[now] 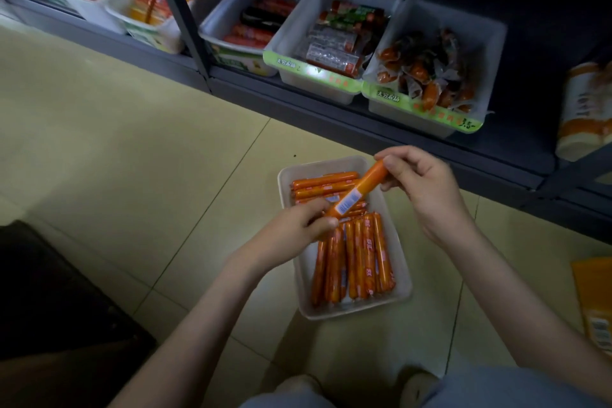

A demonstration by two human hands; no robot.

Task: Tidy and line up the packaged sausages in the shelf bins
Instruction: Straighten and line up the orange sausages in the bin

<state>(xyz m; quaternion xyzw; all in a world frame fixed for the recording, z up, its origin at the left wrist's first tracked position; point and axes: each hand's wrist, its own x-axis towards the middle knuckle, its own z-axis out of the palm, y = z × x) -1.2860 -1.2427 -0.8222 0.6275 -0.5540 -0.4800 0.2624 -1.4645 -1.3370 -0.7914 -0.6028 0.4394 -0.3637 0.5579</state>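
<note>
Floor tiles (132, 142) of pale yellow colour fill the left side. Next is the left hand (298, 225): its grip is curled around the near end of one orange sausage (361, 187), with the thumb on top. This sausage is held tilted in the air, above a white bin (354, 310) that stands on the floor. In the bin the near sausages (361, 258) lie side by side lengthwise, and the far sausages (324, 184) lie across. The right hand (420, 189) has its grip pinching the far end of the same sausage with the fingertips. Far and more to the right, shelf bins (493, 50) hold other packed sausages.
</note>
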